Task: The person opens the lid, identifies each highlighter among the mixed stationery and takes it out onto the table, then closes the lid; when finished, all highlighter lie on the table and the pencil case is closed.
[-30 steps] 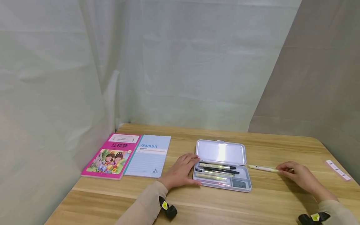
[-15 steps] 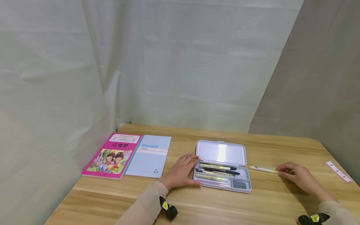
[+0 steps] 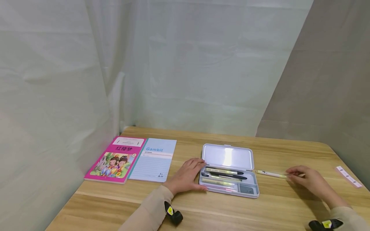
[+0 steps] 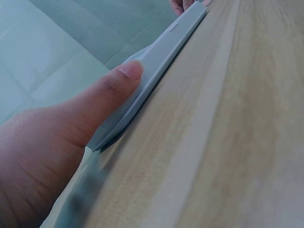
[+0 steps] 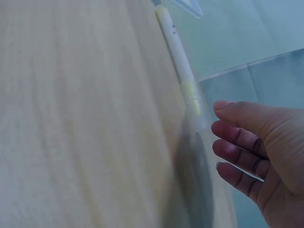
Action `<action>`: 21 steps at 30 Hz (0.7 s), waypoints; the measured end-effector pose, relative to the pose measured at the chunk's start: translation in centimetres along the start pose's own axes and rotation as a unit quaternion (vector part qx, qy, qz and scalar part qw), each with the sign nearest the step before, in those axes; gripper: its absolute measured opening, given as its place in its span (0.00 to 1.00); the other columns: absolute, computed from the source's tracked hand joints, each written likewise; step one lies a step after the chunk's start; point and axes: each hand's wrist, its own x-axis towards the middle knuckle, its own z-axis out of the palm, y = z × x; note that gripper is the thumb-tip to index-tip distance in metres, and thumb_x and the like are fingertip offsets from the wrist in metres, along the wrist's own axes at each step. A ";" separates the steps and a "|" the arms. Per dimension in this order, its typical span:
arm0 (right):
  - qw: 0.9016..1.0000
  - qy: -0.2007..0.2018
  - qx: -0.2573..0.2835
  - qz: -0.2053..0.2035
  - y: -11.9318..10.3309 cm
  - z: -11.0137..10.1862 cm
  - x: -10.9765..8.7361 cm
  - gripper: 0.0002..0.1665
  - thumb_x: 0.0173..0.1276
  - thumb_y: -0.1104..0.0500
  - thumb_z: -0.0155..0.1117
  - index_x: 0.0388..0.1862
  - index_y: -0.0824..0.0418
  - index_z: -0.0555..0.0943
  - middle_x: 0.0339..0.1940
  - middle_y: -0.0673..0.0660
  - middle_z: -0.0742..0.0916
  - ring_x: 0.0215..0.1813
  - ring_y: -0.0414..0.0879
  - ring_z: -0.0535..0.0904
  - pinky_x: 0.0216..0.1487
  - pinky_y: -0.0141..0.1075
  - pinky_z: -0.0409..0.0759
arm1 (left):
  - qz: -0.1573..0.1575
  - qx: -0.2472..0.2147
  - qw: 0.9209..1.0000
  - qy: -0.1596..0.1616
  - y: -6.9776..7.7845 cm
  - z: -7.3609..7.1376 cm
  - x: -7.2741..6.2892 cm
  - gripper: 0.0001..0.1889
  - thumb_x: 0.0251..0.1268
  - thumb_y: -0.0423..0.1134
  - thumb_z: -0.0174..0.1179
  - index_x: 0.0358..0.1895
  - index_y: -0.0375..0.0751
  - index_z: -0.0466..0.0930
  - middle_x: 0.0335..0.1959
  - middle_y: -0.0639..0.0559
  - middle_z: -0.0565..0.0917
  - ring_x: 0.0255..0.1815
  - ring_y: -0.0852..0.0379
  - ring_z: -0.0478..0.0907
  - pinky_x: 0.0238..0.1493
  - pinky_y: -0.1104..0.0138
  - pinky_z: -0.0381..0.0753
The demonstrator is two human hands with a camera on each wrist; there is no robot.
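An opened pencil case (image 3: 248,181) lies on the table, its lid tipped back. My left hand (image 3: 186,176) grips its left end, thumb (image 4: 130,70) against the front wall and fingers at the back left corner. Inside are several pens (image 3: 225,171), a clear ruler-like strip and a grey eraser (image 3: 246,189). A white and yellow pen (image 3: 270,174) lies on the table just right of the case. My right hand (image 3: 306,179) hovers by the pen's right end, fingers loosely bent and holding nothing; the right wrist view shows a gap between fingertips and pen (image 5: 176,52).
A pink picture-cover book (image 3: 111,160) and a light blue notebook (image 3: 153,160) lie side by side at the left. A pink and white strip (image 3: 348,176) lies near the table's right edge. Pale curtains (image 3: 202,64) hang behind and beside the table (image 3: 231,213).
My right hand has let go of the pen and drawn slightly to the right. The left hand and the pencil case stay in place.
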 end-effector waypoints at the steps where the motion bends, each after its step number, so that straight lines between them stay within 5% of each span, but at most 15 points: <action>1: 1.000 0.001 0.000 -0.001 -0.1 -0.2 0.1 0.09 0.61 0.63 0.69 0.40 0.63 0.84 0.30 0.49 0.84 0.33 0.22 0.71 0.30 0.26 0.77 | 0.000 0.001 1.000 0.000 0.0 0.0 0.0 0.50 0.47 0.75 0.59 0.71 0.47 0.62 0.71 0.52 0.65 0.73 0.49 0.59 0.76 0.54 0.58; 21: 0.996 -0.029 -0.065 -0.062 -5.9 -4.1 3.0 0.11 0.61 0.61 0.69 0.43 0.61 0.84 0.37 0.52 0.87 0.35 0.22 0.71 0.31 0.28 0.77 | -0.007 -0.002 1.000 -0.003 0.0 -0.1 0.0 0.50 0.47 0.74 0.60 0.71 0.48 0.62 0.71 0.52 0.65 0.73 0.49 0.59 0.76 0.54 0.58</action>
